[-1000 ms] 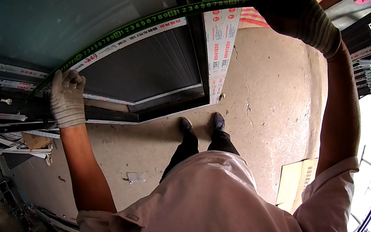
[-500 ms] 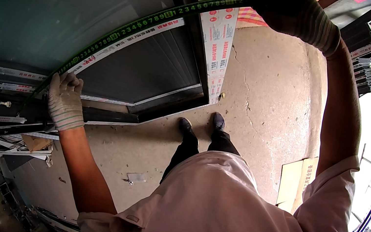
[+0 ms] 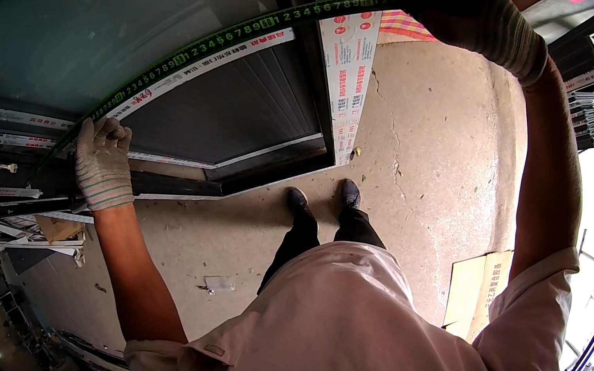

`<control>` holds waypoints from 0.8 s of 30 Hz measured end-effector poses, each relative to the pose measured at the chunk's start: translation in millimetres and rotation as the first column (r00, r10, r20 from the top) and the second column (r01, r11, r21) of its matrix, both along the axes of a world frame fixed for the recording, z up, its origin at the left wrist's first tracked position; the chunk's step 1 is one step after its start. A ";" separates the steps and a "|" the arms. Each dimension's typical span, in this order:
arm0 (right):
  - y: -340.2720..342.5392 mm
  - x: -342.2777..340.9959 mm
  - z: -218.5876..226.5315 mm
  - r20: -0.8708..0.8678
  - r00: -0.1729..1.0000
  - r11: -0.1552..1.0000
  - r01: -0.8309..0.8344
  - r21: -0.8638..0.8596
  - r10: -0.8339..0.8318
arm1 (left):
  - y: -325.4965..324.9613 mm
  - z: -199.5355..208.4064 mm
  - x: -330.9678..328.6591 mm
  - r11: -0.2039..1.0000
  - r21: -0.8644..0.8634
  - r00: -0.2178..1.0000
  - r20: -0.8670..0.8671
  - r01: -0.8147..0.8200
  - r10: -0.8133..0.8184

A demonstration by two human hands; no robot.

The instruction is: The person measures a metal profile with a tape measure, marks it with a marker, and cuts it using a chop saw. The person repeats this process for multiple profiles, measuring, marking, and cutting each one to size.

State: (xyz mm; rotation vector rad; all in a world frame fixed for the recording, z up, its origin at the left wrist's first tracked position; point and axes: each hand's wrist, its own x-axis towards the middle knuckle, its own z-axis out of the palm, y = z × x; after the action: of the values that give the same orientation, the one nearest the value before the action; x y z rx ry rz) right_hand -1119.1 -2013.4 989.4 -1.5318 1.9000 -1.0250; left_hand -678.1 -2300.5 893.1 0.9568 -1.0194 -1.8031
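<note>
A green-and-black tape measure blade (image 3: 229,37) stretches in a long curve across a dark-framed glass panel (image 3: 95,23). At its lower left, my left hand (image 3: 105,166), in a pale striped work glove, has its fingers bent over the blade and pinches it by the frame. The blade runs on past that hand toward the lower left. My right hand (image 3: 455,11), in a dark-palmed glove with a striped cuff, is closed round the tape's upper right end. Whatever part of the tape sits inside that fist is hidden. White printed film (image 3: 346,75) covers the frame's right side.
Cracked concrete floor (image 3: 422,152) lies under my feet. A flat cardboard piece (image 3: 476,289) is at the right, with stacked dark profiles (image 3: 583,117) farther up. Strips and offcuts (image 3: 26,233) lie at the lower left. Pink checked cloth (image 3: 408,29) hangs below my right hand.
Both hands stay in place on the tape measure. My right forearm has shifted very slightly to the right.
</note>
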 end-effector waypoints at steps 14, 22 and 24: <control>-0.4 -4.0 1.5 0.139 0.990 0.999 -0.003 0.036 -0.002 | 2.5 1.3 -2.9 0.999 0.018 1.000 0.013 -0.027 0.027; 0.1 -2.1 13.0 0.085 0.996 0.994 0.029 0.102 -0.038 | 3.8 -1.5 -6.6 1.000 0.020 1.000 -0.008 -0.020 0.020; 1.7 -3.4 14.6 0.111 0.993 0.995 0.019 0.100 -0.031 | 5.2 -2.4 -9.2 1.000 0.024 1.000 -0.014 -0.015 0.015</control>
State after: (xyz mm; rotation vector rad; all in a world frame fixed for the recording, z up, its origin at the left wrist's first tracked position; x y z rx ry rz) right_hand -1122.5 -2011.7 1004.1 -1.3690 1.8676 -0.9909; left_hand -687.3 -2295.2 890.7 0.9624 -0.9815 -1.8110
